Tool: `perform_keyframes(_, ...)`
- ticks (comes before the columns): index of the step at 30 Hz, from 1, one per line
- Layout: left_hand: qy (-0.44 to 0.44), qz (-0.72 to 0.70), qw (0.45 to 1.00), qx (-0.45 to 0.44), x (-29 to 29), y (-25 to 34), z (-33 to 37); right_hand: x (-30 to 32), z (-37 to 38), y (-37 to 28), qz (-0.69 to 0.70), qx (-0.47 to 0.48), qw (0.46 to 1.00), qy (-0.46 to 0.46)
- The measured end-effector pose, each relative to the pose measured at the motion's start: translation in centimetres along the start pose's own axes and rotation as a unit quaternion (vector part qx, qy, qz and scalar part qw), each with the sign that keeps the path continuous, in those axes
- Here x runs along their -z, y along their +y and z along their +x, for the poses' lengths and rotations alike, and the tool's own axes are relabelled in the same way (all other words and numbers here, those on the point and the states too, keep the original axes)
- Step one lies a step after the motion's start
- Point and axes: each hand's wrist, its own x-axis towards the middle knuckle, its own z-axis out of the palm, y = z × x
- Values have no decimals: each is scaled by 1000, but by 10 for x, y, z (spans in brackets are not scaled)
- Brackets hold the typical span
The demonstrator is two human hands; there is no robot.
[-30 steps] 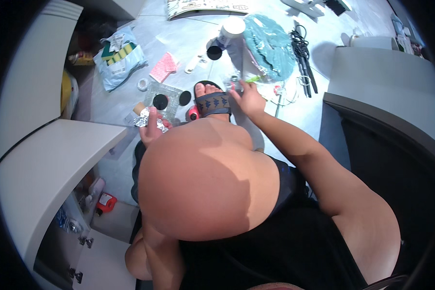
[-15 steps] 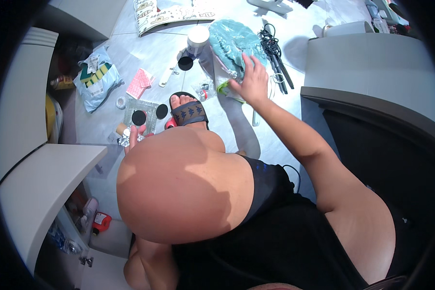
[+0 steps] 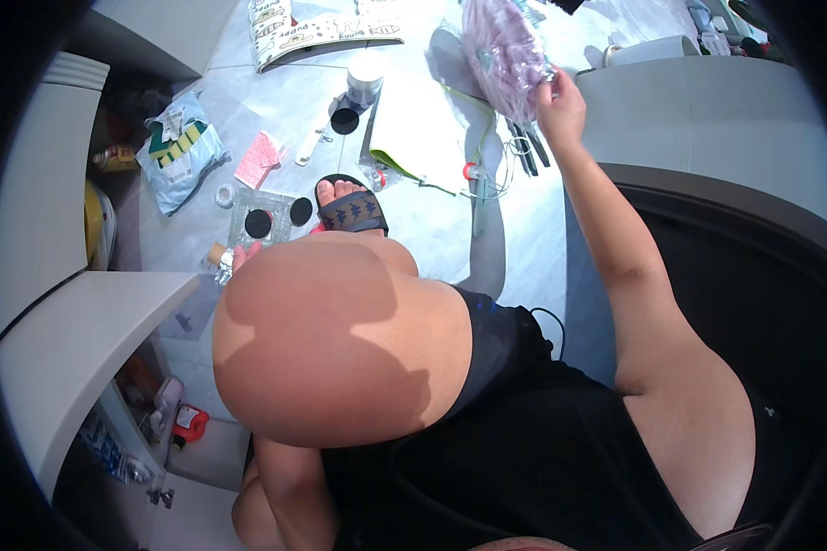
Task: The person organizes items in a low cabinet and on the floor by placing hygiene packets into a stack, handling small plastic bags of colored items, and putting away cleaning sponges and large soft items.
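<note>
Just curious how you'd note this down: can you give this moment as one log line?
right hand: raised, gripping purple crinkled bag | left hand: mostly hidden behind knee, by shiny wrapper | foot in black slipper on floor

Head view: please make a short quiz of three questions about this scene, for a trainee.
1. True or false: the right hand grips the purple mesh bag up off the floor.
2. What is the left hand nearest to? A) the black scissors; B) the clear tray with two black discs; C) the open picture book.
3. Fill in: the foot on the floor wears a black ____.

Key
1. True. The fingers pinch the bag's edge and it hangs above the floor.
2. B. Only its fingertips show past the knee, beside the tray.
3. Sandal.
</note>
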Motion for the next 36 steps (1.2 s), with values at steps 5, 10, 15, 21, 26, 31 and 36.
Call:
perform_keyframes(5, -5, 13, 1000, 6, -1, -6, 2, -4, -39, -17, -76, 146, 977, -135)
perform_keyframes(10, -22, 18, 1000, -13, -18, 4, 20, -33, -80, -15, -150, 267, 923, -232)
perform_keyframes(15, -35, 13, 999, -37, -35, 14, 33, -57, -129, 17, -242, 160, 917, -275)
perform_keyframes(21, -40, 11, 999, -29, -35, 9, 35, -44, -175, -15, -99, 243, 915, -305)
perform_keyframes(26, -51, 11, 999, -16, -36, 0, 28, -82, -196, -65, 9, 238, 857, -456)
perform_keyframes(31, -23, -22, 997, -71, -48, 26, 44, -123, -206, -90, -95, 264, 851, -444)
perform_keyframes(36, 38, -93, 974, -204, -55, 93, 98, -100, -223, -64, -34, 311, 832, -458)
